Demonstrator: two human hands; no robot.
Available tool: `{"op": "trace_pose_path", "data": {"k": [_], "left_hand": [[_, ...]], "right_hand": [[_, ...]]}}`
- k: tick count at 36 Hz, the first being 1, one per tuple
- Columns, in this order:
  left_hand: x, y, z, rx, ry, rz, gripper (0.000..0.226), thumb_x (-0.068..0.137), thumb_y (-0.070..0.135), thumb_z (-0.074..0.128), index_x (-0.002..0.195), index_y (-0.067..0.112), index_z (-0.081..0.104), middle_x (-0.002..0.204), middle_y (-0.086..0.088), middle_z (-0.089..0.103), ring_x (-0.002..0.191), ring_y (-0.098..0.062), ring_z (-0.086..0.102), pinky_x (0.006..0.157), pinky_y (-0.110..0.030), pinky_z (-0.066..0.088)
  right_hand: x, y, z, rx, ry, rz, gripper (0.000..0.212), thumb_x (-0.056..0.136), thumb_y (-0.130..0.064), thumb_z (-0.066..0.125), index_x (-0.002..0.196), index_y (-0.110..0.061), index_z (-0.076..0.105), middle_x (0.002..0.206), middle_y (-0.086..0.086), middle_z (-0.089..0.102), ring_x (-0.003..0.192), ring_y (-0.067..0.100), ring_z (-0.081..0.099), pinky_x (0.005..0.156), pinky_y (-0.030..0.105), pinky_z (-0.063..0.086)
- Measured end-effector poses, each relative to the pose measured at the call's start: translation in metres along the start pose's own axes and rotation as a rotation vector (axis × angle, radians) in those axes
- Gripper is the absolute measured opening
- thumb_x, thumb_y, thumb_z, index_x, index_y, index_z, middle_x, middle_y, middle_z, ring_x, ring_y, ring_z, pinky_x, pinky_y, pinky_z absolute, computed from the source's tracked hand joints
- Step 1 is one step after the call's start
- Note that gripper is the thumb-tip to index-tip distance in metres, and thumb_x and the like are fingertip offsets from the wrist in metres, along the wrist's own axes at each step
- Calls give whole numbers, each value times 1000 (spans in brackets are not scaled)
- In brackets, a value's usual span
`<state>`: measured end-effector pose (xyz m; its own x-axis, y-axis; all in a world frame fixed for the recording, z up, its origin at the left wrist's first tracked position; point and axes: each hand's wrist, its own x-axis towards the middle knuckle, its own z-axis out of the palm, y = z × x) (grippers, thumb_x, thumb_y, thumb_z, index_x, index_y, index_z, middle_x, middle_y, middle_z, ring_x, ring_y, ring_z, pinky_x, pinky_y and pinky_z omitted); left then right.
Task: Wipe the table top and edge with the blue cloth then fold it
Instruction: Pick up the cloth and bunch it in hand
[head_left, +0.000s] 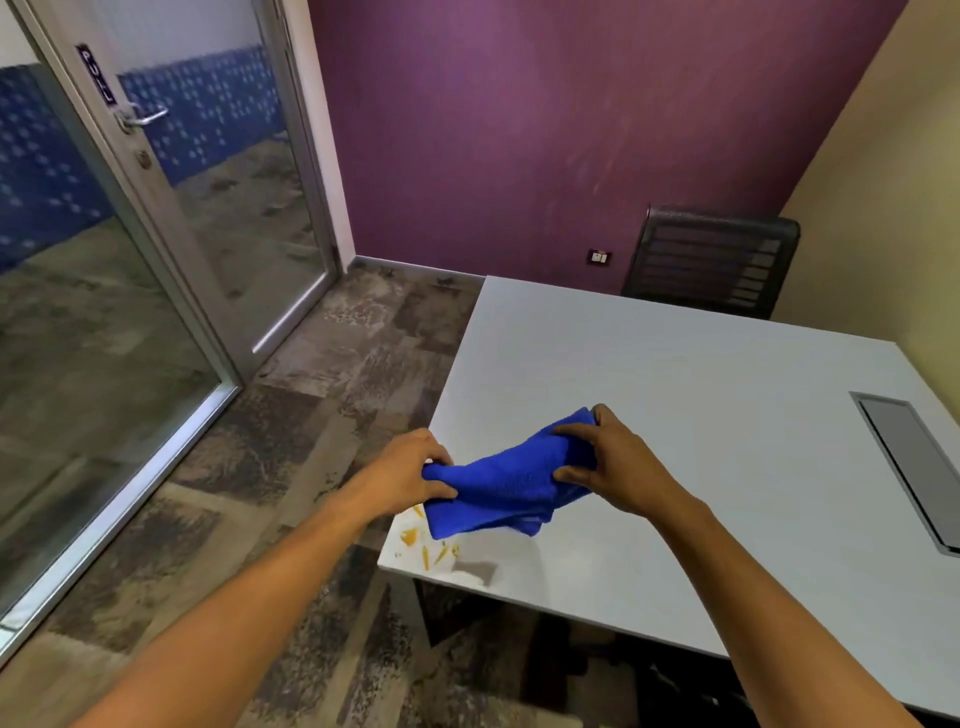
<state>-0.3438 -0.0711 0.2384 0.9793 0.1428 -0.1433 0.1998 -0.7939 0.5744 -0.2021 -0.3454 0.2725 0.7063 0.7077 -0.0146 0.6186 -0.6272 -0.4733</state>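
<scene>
The blue cloth (506, 483) is bunched and held just above the near left corner of the white table (701, 395). My left hand (410, 467) pinches its left end beside the table's left edge. My right hand (608, 462) grips its right end over the table top. Several small orange scraps (431, 545) and a whitish smear (470, 574) lie on the table corner, right below the cloth.
A grey cable hatch (914, 467) is set into the table at the right. A black mesh chair (717, 260) stands behind the far edge by the purple wall. A glass door (171, 208) and patterned floor (322, 415) are to the left.
</scene>
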Motion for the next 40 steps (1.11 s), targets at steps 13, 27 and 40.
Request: {"op": "trace_pose_path", "data": {"k": [13,27,40], "left_hand": [[-23,33,-7,-603,-545,-86,64,72,40,84,125,28,50,119,-2,70,106,-24,69,94,-44,55],[-43,58,25,-900,-341,-19,36,86,29,74,120,19,68,122,-5,70,113,-25,67,95,-36,55],[-61,22,78,-685,127,-309,29,87,23,73,113,16,64,107,1,72,95,-15,69,77,-22,55]], "right_hand": [[-7,-19,-28,289,-296,-71,28,88,-57,66,91,-29,70,93,-11,71,85,9,66,78,37,56],[-4,-5,-4,296,5,-137,59,87,-40,75,139,-36,48,136,-12,49,117,2,51,97,18,41],[-15,35,47,325,-9,62,61,92,-47,66,145,-32,40,150,1,38,128,19,50,100,31,44]]}}
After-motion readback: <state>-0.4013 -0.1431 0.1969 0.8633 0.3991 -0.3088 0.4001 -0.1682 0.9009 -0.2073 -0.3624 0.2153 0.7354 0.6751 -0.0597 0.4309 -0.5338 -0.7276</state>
